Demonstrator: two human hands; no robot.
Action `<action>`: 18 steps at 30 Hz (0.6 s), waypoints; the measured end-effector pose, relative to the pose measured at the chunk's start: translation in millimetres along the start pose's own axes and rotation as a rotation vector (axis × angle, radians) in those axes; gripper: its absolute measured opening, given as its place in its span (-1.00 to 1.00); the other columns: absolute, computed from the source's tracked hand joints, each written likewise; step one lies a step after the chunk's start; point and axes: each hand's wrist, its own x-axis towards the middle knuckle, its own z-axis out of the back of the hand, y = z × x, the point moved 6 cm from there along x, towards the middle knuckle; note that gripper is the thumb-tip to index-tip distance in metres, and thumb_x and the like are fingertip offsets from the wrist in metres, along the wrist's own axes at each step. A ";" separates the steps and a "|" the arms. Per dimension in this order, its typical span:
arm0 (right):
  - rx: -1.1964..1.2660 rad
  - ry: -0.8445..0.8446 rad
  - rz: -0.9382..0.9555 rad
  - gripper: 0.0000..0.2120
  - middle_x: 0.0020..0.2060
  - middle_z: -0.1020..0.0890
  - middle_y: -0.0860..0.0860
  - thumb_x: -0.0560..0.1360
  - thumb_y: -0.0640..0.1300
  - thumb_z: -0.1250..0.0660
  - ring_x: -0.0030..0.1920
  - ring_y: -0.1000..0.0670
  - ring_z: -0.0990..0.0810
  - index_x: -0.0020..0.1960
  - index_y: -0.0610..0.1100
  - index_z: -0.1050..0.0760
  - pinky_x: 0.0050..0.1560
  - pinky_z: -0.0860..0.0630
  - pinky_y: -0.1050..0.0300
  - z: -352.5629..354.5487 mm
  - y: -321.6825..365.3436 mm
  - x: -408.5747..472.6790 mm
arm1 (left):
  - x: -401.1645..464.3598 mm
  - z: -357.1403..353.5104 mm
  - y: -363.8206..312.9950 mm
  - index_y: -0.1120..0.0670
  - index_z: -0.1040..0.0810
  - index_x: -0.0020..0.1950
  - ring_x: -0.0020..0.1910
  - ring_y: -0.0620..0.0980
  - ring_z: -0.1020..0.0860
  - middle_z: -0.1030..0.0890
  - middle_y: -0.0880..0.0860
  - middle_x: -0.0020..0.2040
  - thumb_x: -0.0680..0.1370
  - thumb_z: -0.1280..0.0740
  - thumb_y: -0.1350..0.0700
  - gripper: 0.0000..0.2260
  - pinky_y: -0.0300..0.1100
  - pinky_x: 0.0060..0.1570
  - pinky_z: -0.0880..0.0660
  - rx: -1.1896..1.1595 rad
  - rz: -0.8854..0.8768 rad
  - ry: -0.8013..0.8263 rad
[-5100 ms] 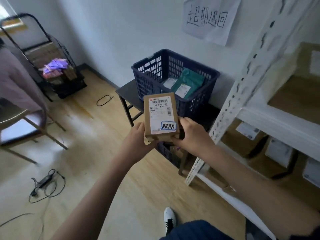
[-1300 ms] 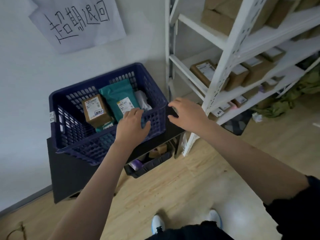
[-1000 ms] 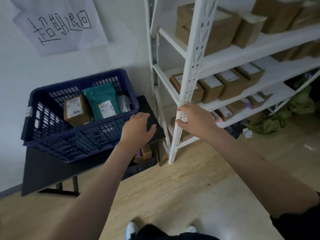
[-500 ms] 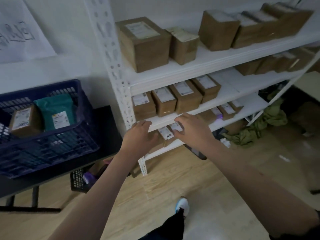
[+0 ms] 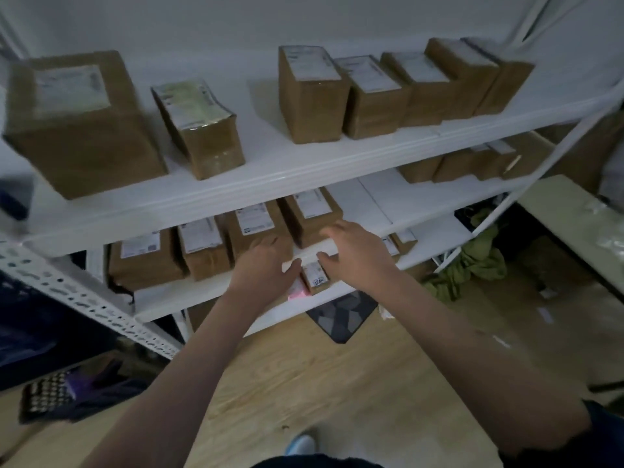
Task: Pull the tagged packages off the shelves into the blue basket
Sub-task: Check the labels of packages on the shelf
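Brown cardboard packages with white labels fill the white shelves (image 5: pixel 304 163). My left hand (image 5: pixel 265 270) and my right hand (image 5: pixel 359 255) reach over the front edge of the middle shelf, fingers relaxed, holding nothing. Between them, on the shelf below, sits a small brown package (image 5: pixel 315 280) with a pink tag (image 5: pixel 299 292) beside it. My right fingertips touch a middle-shelf package (image 5: pixel 310 211). Only a dark blue, blurred corner of the blue basket (image 5: pixel 13 201) shows at the far left.
A perforated white shelf upright (image 5: pixel 84 298) slants across the lower left. A dark crate (image 5: pixel 50 395) lies on the wooden floor below it. A grey mat (image 5: pixel 344 315) and green cloth (image 5: pixel 472 268) lie under the shelves. A pale table (image 5: pixel 570 224) stands at right.
The tagged box I held went into the basket. The view swung right from the basket to the shelves, and both hands moved from the basket rim to the middle shelf's edge.
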 end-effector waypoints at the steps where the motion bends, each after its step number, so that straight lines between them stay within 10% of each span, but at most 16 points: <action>1: 0.002 -0.005 0.000 -0.58 0.25 -0.55 0.03 0.59 0.09 -0.30 0.23 -0.04 -0.53 0.38 -0.05 -0.47 0.09 -0.56 -0.02 2.5 -17.8 1.7 | 10.6 -7.3 -15.2 -0.03 -0.48 0.39 0.24 0.08 -0.51 -0.57 -0.02 0.24 0.61 -0.26 -0.12 -0.62 -0.10 0.03 -0.50 -0.002 0.007 0.008; 18: 0.015 0.079 0.107 -0.59 0.23 -0.54 0.02 0.59 0.06 -0.28 0.23 -0.03 -0.52 0.39 -0.06 -0.47 0.06 -0.55 0.02 76.9 -366.5 3.7 | 168.8 -135.1 -281.9 0.02 -0.42 0.48 0.37 0.06 -0.46 -0.47 0.02 0.44 0.59 -0.35 -0.04 -0.53 -0.02 0.32 -0.44 -0.083 0.243 -0.036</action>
